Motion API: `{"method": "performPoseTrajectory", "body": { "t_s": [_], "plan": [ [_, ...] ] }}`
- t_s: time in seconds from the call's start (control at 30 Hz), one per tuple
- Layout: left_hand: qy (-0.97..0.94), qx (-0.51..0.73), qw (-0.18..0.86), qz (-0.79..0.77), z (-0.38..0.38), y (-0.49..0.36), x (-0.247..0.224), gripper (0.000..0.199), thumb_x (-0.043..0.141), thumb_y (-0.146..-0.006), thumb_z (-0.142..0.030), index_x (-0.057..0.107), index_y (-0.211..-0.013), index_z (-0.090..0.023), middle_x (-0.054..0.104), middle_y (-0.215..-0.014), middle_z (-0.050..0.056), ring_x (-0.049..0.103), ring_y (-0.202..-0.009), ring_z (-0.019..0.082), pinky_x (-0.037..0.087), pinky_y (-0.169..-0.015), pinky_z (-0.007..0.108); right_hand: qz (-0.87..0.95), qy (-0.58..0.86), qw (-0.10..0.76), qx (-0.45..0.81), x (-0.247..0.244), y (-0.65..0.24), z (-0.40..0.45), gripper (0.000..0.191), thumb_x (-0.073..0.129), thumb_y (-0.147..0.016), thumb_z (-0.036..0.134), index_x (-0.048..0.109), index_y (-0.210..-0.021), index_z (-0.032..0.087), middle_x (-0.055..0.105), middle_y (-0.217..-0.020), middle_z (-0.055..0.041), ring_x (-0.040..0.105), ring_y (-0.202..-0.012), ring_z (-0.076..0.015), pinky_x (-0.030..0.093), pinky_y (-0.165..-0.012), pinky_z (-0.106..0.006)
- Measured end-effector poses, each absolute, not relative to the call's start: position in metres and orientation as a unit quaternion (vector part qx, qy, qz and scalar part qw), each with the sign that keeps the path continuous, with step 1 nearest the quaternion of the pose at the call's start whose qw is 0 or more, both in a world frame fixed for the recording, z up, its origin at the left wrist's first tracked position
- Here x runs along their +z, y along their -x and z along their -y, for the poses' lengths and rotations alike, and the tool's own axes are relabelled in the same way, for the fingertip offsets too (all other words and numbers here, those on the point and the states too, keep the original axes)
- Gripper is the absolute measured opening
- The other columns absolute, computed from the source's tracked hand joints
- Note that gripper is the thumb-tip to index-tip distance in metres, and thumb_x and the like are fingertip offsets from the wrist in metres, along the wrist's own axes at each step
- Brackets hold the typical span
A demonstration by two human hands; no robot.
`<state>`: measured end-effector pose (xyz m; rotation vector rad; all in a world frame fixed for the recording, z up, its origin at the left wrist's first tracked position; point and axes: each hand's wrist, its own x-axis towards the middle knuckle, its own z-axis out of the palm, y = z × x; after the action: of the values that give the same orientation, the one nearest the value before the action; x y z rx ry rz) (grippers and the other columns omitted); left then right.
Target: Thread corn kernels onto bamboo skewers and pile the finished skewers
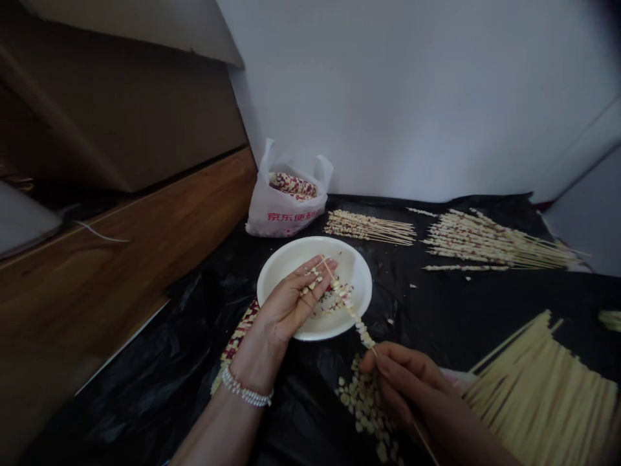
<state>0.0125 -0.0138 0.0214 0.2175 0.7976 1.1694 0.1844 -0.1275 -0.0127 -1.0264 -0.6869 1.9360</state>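
Note:
My left hand (291, 298) is palm up over a white bowl (268, 272), cupping several pale corn kernels (313, 281) on its fingers. A bamboo skewer (425, 440) is pinched between the thumb and fingers of my right hand (412, 382). Pale kernels are threaded along the skewer's upper part, and its bare tip lies at my left fingertips. Loose kernels and dark red bits lie inside the bowl. Below my right hand is a pile of loose pale pieces (366, 404) on black plastic sheeting (301, 401). A red-and-cream corn cob (237, 336) is partly hidden behind my left forearm.
Behind the bowl stands a white plastic bag (284, 217) holding corn cobs (294, 184). Threaded skewers lie in a small bundle (369, 226) and a larger one (485, 239). Bare skewers (543, 388) are heaped at right. A cardboard box (145, 116) is at left.

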Motion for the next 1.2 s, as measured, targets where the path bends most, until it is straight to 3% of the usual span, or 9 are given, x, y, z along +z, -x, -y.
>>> {"method": "performPoseTrajectory", "body": {
  "t_s": [0.37,0.67,0.97,1.2],
  "plan": [
    [-0.093,0.559,0.734,-0.374,0.0129,-0.0100,0.0248,0.047,0.056,-0.081,-0.001,0.058,-0.126,-0.014,0.067,-0.119,0.013,0.063,-0.111,0.021,0.052,-0.092,0.028,0.295,0.421,0.395,0.762,-0.0080,-0.1829,0.1284,0.030,0.071,-0.078,0.048,0.071,-0.077,0.018,0.035,-0.041,0.0095,0.021,-0.041,-0.0056,0.013,-0.040,-0.018],
    [-0.054,0.590,0.702,-0.395,0.0107,-0.0116,0.0259,0.025,0.055,-0.083,-0.003,0.069,-0.102,-0.012,0.072,-0.100,0.011,0.068,-0.092,0.014,0.055,-0.074,0.014,0.287,0.405,0.377,0.782,-0.0125,-0.1815,0.1309,0.030,0.070,-0.078,0.049,0.070,-0.076,0.020,0.035,-0.040,0.0092,0.021,-0.038,-0.0056,0.013,-0.039,-0.019],
    [-0.065,0.608,0.692,-0.383,0.0089,-0.0112,0.0230,0.027,0.058,-0.081,0.001,0.068,-0.103,-0.012,0.073,-0.091,0.009,0.071,-0.082,0.013,0.057,-0.068,0.014,0.279,0.403,0.376,0.786,-0.0100,-0.1804,0.1288,0.029,0.071,-0.077,0.050,0.070,-0.075,0.020,0.036,-0.040,0.0090,0.022,-0.038,-0.0052,0.014,-0.040,-0.019],
    [-0.102,0.611,0.687,-0.379,0.0090,-0.0093,0.0182,0.018,0.057,-0.082,0.002,0.069,-0.091,-0.008,0.074,-0.088,0.009,0.072,-0.082,0.015,0.059,-0.067,0.017,0.278,0.407,0.372,0.787,-0.0112,-0.1806,0.1282,0.031,0.073,-0.075,0.050,0.070,-0.075,0.019,0.036,-0.039,0.0096,0.021,-0.038,-0.0046,0.013,-0.038,-0.018]
  ]
}}
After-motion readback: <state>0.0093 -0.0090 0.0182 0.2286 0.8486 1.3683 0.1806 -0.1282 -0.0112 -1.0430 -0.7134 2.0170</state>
